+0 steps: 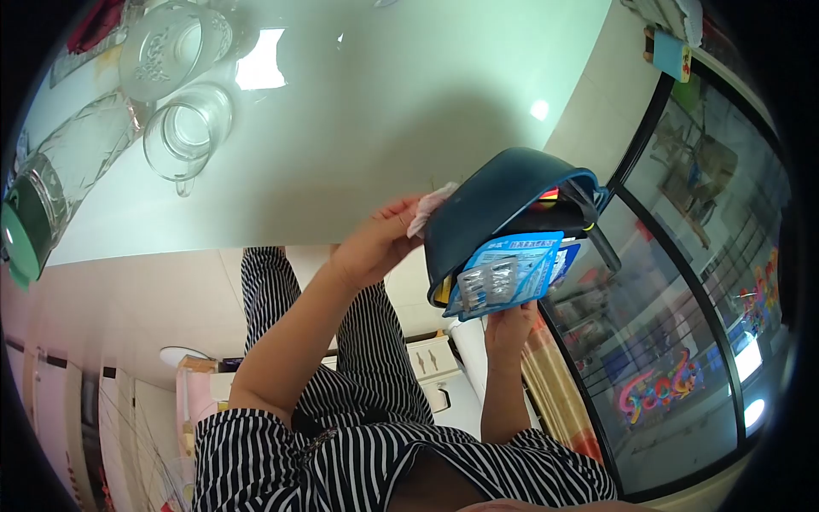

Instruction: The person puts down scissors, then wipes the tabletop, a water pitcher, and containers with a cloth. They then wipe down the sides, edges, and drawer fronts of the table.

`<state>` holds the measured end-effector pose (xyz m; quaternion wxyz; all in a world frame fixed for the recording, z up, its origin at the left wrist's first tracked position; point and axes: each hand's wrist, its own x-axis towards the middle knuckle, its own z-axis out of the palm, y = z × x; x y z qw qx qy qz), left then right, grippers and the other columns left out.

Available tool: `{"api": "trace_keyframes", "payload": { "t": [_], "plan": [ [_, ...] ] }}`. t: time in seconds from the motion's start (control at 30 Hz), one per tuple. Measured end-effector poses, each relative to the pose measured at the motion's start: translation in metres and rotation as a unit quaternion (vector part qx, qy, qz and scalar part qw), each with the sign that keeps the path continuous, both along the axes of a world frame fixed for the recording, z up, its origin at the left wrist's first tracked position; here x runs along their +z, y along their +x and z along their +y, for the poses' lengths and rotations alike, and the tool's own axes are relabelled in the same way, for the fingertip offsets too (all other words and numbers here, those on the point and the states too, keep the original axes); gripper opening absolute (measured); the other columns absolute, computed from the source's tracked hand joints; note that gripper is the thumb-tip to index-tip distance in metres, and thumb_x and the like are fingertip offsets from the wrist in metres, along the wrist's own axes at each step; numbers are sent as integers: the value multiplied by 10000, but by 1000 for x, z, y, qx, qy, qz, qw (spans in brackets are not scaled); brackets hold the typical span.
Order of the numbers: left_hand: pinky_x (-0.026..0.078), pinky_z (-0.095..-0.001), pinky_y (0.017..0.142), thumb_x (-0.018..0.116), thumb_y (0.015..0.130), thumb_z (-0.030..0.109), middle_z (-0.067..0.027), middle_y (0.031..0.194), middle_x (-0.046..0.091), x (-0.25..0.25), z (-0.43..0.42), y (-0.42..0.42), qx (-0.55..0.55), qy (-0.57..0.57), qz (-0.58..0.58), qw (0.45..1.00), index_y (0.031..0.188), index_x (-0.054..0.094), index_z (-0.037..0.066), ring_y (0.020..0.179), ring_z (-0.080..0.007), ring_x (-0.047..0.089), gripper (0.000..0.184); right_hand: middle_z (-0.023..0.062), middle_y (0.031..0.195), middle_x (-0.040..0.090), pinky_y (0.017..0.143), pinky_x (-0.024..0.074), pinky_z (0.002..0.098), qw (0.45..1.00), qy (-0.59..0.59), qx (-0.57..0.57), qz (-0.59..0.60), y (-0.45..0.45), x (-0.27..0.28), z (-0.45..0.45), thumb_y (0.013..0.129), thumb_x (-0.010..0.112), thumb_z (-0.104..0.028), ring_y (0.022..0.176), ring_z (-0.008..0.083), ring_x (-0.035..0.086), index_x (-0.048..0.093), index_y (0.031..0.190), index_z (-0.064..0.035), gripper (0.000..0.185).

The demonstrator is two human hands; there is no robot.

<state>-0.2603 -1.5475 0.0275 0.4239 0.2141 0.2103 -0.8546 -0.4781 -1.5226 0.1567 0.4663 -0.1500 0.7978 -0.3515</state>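
A single head-worn camera looks steeply down, close over the table (324, 162) and striped shirt (358, 465).

Black-framed glass doors (678, 260) stand beside a gold-and-red curtain (561, 388), and light (261, 60) glints off a glossy pale table (341, 145)

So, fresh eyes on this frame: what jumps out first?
First, the tilted dark blue container right of centre, its open side showing a bright blue packet and silver blister strip. Next, the left hand, pinching a crumpled white cloth at the container's left side. Then a clear glass mug on the table, upper left, and multicoloured lettering on the glass door, lower right.
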Motion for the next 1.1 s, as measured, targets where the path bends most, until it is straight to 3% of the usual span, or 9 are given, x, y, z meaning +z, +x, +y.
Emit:
{"api": "trace_keyframes", "payload": {
  "t": [0.23,0.3,0.33,0.4,0.43,0.53,0.77,0.87,1.1],
  "plan": [
    [504,-306,1000,563,1019,228,-75,1267,625,-6,-99,24,1,-99,-138,985,1339,584,65,1130,-159,606,359,8,989,652,614,501,224,1000,14,6,-19,23,-6,2,986,509,34,771,79,612,581,1138,-65,195],
    [509,-348,986,550,1005,161,-86,1297,628,-14,-109,30,-13,-255,-466,847,1323,604,97,1136,-218,628,329,9,992,653,607,508,235,999,15,21,-42,18,-8,4,991,506,27,763,84,617,580,1138,-65,188],
    [509,-348,986,550,1005,161,-86,1297,628,-26,-101,29,-13,-257,-467,846,1323,604,97,1136,-218,628,329,11,995,655,600,515,246,997,16,39,-67,14,-11,5,996,502,20,755,88,622,579,1137,-64,181],
    [466,-407,1037,550,948,82,-115,1361,598,-67,-70,27,-28,-355,-821,446,1316,613,128,1231,-289,588,376,26,1004,650,599,553,270,995,12,44,-89,11,-17,3,1006,501,-1,770,109,644,573,1145,-49,163],
    [397,-451,1107,567,872,48,-162,1393,563,-67,-56,33,-140,-371,-851,344,1296,616,98,1315,-323,521,431,36,1010,649,608,574,281,997,31,40,-58,17,-17,-5,1010,499,-9,779,121,654,569,1151,-38,160],
    [375,-496,1125,577,863,-3,-98,1385,582,-61,-48,35,-188,-397,-857,271,1241,659,63,1341,-305,501,392,63,1026,648,638,615,298,997,30,34,-55,6,-25,-2,1016,496,-26,802,153,679,560,1162,-14,160],
    [381,-445,1117,548,864,37,-120,1354,590,-77,-218,28,29,-471,-848,243,1247,622,47,1297,-295,532,390,85,1067,646,717,657,375,997,16,30,-64,-3,-29,-12,1016,492,-45,865,187,706,544,1191,-4,187],
    [301,-466,1182,566,952,167,-238,1447,480,-91,-264,32,-111,-436,-853,263,1354,532,9,1385,-396,408,433,89,1072,647,712,657,373,999,-1,21,-49,-4,-31,-24,1016,491,-48,857,188,707,536,1213,2,208],
    [350,-441,1155,532,860,10,-116,1448,521,-74,-79,51,-175,-497,-796,298,1360,568,63,1371,-295,465,504,96,1079,650,729,658,374,998,-46,2,-49,-17,-37,-39,1011,487,-21,864,181,705,544,1212,2,210]
  ]
}}
